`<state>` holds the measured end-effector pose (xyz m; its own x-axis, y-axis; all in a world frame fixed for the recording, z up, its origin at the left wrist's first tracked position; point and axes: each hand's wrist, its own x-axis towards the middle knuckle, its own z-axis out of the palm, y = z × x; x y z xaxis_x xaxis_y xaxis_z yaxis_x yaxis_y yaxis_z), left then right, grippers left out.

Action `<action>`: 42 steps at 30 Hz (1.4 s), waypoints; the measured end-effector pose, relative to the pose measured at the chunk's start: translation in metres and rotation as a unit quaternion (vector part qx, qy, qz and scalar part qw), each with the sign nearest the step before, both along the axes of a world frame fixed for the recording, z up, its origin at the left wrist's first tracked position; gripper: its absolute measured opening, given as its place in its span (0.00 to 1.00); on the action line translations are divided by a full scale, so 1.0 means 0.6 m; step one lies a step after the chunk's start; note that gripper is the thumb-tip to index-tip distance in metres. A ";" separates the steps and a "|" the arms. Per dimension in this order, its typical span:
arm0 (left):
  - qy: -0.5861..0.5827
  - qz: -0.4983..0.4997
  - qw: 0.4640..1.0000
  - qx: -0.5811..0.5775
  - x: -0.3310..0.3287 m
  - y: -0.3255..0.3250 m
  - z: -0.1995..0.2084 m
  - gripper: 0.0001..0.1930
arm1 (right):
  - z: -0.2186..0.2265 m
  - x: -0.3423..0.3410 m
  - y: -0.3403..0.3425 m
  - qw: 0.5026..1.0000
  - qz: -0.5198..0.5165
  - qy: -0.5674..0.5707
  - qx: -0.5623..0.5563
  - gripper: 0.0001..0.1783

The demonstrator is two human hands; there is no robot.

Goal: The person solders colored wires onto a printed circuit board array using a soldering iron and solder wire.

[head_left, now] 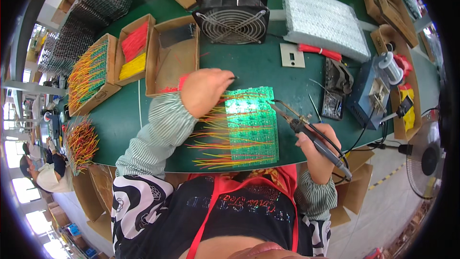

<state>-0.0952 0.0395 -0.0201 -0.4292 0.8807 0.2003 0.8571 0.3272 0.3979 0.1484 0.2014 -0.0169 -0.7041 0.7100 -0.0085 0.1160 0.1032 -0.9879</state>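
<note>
A green circuit board panel (254,129) lies on the table in front of me, with rows of red and yellow wires (211,146) running off its left side. My right hand (318,146) is wrapped round a soldering iron (322,145) with a thin metal tube along its front. The iron's tip is at the panel's upper right edge; contact cannot be made out. My left hand (206,90) is closed above the panel's upper left corner, beside the topmost wires. A small dark end shows at its fingertips; what the fingers hold is mostly hidden.
Boxes of red and yellow wires (134,43) and wired boards (93,74) stand left, by a loose wire bundle (81,141). A black fan (233,19) and bubble-wrapped pack (326,19) sit behind. At right are a blue soldering station (366,93), solder spool (390,68) and black iron stand (338,79).
</note>
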 end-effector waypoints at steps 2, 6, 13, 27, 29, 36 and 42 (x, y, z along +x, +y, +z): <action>-0.017 0.004 0.999 0.031 0.003 -0.009 0.013 0.08 | -0.001 -0.005 -0.001 1.000 0.018 0.005 -0.008 0.11; -0.177 0.034 0.981 -0.069 0.018 -0.027 0.021 0.09 | -0.003 -0.013 -0.006 0.999 0.024 0.005 -0.031 0.11; -0.143 0.014 0.989 -0.032 0.025 -0.043 0.004 0.10 | 0.001 -0.033 -0.015 0.998 0.067 0.010 -0.004 0.10; -0.036 0.014 0.989 -0.142 0.040 -0.035 -0.008 0.11 | -0.004 -0.033 -0.015 0.998 0.046 0.002 -0.043 0.10; -0.038 0.009 0.987 -0.155 0.035 -0.037 -0.015 0.11 | -0.009 -0.036 -0.015 0.998 0.045 0.010 -0.031 0.10; -0.060 -0.018 0.989 -0.133 0.028 -0.038 0.003 0.10 | -0.032 -0.040 -0.030 0.992 0.086 0.071 0.066 0.12; -0.089 -0.053 0.989 -0.104 -0.013 -0.029 -0.024 0.10 | -0.050 -0.074 -0.027 0.936 0.145 0.110 0.300 0.23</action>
